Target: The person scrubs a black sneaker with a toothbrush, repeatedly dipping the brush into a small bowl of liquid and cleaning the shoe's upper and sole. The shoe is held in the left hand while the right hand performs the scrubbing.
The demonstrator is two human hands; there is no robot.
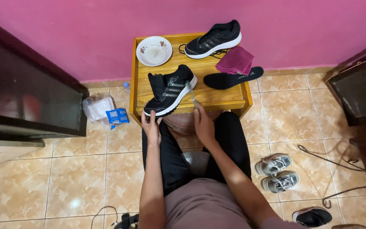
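- We sat over a small wooden table [234, 101] in the upper middle of the frame, knees drawn up to its near edge so both hands reached the work without stretching.
- Our left hand [151, 127] pinched the toe of a black shoe [169, 90] at the table's front left, fingers closed on the sole edge; we judged this kept the shoe from sliding while it was brushed.
- That shoe lay tilted on its side, stripes facing up, which put its flank and white sole within easy reach.
- Our right hand [203, 126] was closed round the handle of a thin brush [190, 92], its head touching the side of the shoe near the heel.
- A second black shoe [213, 39] stood upright at the back of the table against the pink wall, apart from the work.
- A black insole [233, 78] lay flat at the right of the table, out of its shoe, with a folded magenta cloth [235, 60] touching its upper edge, near the brush hand.
- A white bowl [154, 51] sat at the table's back left corner, near the shoe in hand.
- Counting: two black shoes on the table, one insole, one cloth, one bowl, one brush.
- On the tiled floor at lower right we counted a pair of grey shoes [276, 171] side by side and one more black shoe [314, 217] at the frame's edge.
- A plastic bag [97, 106] and a blue packet [117, 115] lay on the floor left of the table.
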